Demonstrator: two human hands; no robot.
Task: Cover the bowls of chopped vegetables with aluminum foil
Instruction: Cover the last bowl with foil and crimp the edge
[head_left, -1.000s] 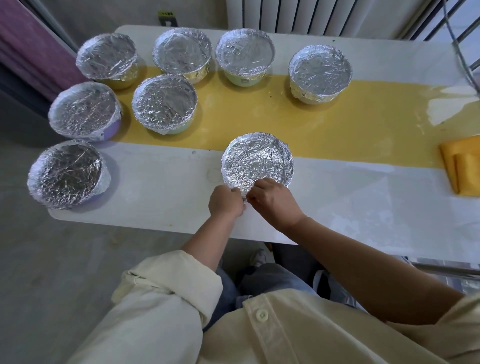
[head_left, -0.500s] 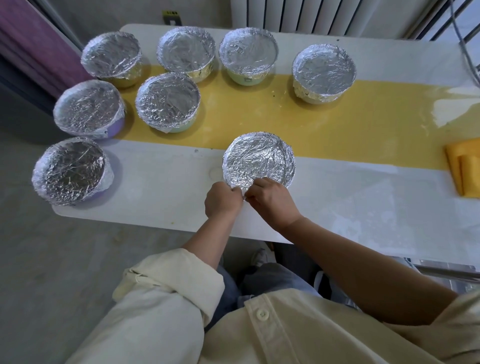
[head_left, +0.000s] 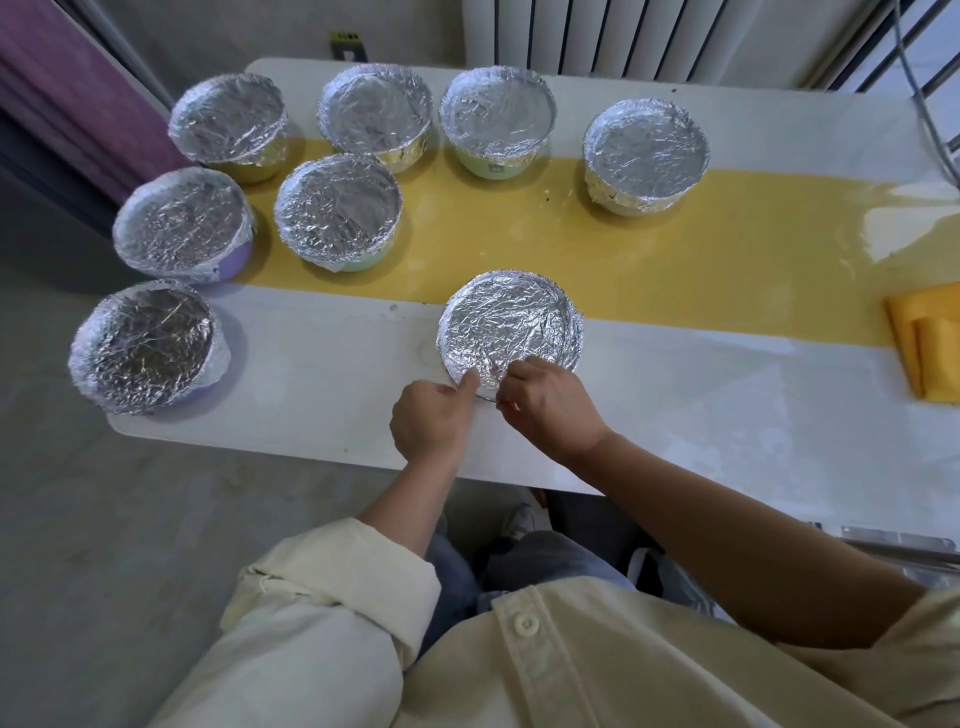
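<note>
Setting: white table (head_left: 311, 374) with a broad yellow strip (head_left: 675, 244) along its middle; grey floor (head_left: 104, 545) to the left, white radiator (head_left: 623, 31) behind, purple curtain (head_left: 62, 93) at far left.

Centre: front bowl (head_left: 563, 306) on the table, straddling the near edge of the yellow strip and the white part, straight ahead of the person; top fully wrapped in crinkled foil (head_left: 504, 327), tucked down round the rim.

Left: left hand (head_left: 434, 421) at the near rim of the front bowl; thumb laid up on the foil, fingers (head_left: 415, 402) curled in below the rim, grasping the foil edge.

Right: right hand (head_left: 550, 410) just beside the left hand, at the same near rim; fingers (head_left: 519, 371) curled down onto the foil, pinching its edge.

Back row: four covered bowls side by side, first bowl (head_left: 228, 119), second bowl (head_left: 375, 111), third bowl (head_left: 497, 113), fourth bowl (head_left: 647, 150), the fourth set apart to the right.

Left group: purple bowl (head_left: 183, 221) and green bowl (head_left: 337, 208) near each other, corner bowl (head_left: 145, 343) alone at the near left corner; all foil-topped.

Far right: folded yellow cloth (head_left: 930, 343) at the table's right edge, well apart from every bowl.

Clothing: cream shirt (head_left: 545, 665), left sleeve (head_left: 332, 597) rolled up, right forearm bare.
</note>
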